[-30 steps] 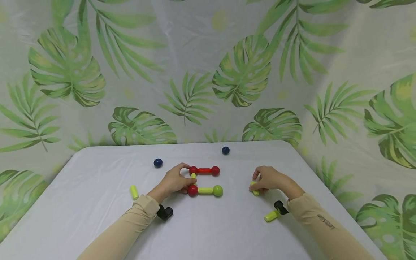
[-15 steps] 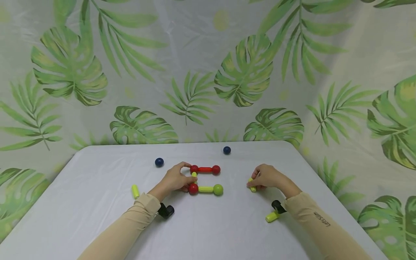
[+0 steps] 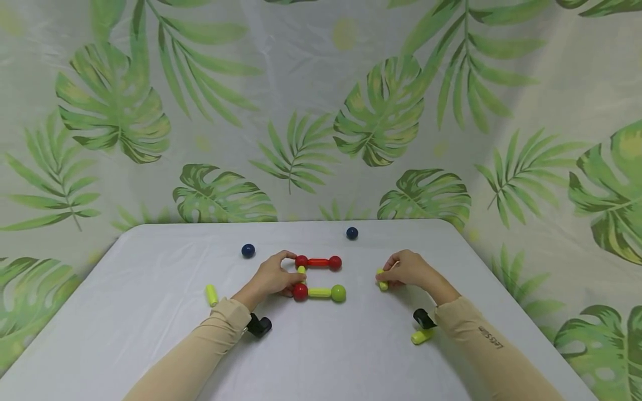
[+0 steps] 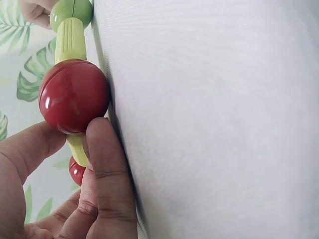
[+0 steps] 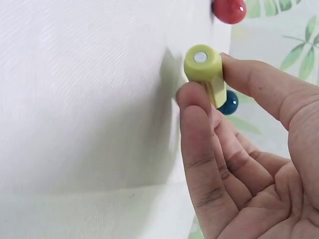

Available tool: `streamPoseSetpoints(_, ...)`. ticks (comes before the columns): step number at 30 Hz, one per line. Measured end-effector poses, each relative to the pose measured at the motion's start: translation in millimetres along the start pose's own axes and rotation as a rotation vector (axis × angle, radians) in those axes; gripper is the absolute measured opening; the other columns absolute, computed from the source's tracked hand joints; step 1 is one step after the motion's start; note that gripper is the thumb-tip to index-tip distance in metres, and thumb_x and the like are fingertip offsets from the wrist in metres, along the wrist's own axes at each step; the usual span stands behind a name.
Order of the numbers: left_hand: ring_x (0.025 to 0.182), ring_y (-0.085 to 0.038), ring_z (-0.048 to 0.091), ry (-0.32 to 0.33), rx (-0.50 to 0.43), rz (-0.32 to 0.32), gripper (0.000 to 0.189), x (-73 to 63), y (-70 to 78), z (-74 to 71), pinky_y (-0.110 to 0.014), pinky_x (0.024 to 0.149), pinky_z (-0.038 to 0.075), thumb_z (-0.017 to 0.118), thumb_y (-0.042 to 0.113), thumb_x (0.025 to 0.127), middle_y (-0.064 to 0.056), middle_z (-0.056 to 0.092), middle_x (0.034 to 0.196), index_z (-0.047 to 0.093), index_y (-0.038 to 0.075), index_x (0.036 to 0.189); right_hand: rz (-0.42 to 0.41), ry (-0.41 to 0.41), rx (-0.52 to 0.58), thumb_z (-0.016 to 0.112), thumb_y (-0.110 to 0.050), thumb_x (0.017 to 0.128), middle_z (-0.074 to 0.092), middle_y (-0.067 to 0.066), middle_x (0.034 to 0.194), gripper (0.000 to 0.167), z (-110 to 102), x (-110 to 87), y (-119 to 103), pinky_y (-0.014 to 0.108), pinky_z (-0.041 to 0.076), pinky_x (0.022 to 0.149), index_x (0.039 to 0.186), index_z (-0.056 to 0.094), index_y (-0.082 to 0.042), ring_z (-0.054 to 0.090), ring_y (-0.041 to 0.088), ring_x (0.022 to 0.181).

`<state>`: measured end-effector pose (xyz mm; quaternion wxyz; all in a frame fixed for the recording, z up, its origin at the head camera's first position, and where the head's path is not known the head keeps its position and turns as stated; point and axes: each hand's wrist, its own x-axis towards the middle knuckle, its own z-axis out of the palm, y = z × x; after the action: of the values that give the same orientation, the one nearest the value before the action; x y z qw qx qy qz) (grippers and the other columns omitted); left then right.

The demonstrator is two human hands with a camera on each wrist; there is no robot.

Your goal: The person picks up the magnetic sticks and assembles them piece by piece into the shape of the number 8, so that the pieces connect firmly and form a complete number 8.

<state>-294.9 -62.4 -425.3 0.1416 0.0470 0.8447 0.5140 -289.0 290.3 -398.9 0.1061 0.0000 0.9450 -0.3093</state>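
Observation:
On the table is a C-shaped figure of magnetic rods and balls. A red rod point(image 3: 318, 262) joins two red balls at the back, and a yellow-green rod point(image 3: 320, 292) runs from the front red ball point(image 3: 300, 292) to a green ball point(image 3: 338, 293). My left hand point(image 3: 271, 275) pinches the side yellow-green rod point(image 4: 77, 150) between thumb and fingers, close against the front red ball. To the right of the figure and apart from it, my right hand point(image 3: 411, 270) pinches a loose yellow-green rod point(image 5: 205, 67); a silvery disc shows in its end.
Two dark blue balls lie toward the back, one at the left point(image 3: 248, 250) and one near the far edge point(image 3: 352, 233). A yellow-green rod point(image 3: 212, 295) lies left of my left forearm. Another rod point(image 3: 422, 336) lies beside my right wrist camera point(image 3: 423, 318).
My right hand has closed its pinch on the loose yellow-green rod and brought it a little left and away from me. The left hand stays at the figure.

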Motion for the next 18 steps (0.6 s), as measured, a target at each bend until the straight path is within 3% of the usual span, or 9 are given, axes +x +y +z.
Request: streamPoseSetpoints(18, 0.065, -0.013, 0.071, -0.005, -0.008, -0.017, 0.060, 0.6, 0.3, 1.3, -0.025, 0.062, 0.061, 0.082, 0.022, 0.096, -0.009, 0.077, 0.082, 0.054, 0.013, 0.149, 0.006, 0.024, 0.182, 0.087, -0.034, 0.091, 0.077, 0.003, 0.086, 0.031, 14, 9.1, -17, 0.029, 0.062, 0.074, 0.098, 0.077, -0.005, 0.070, 0.010, 0.075)
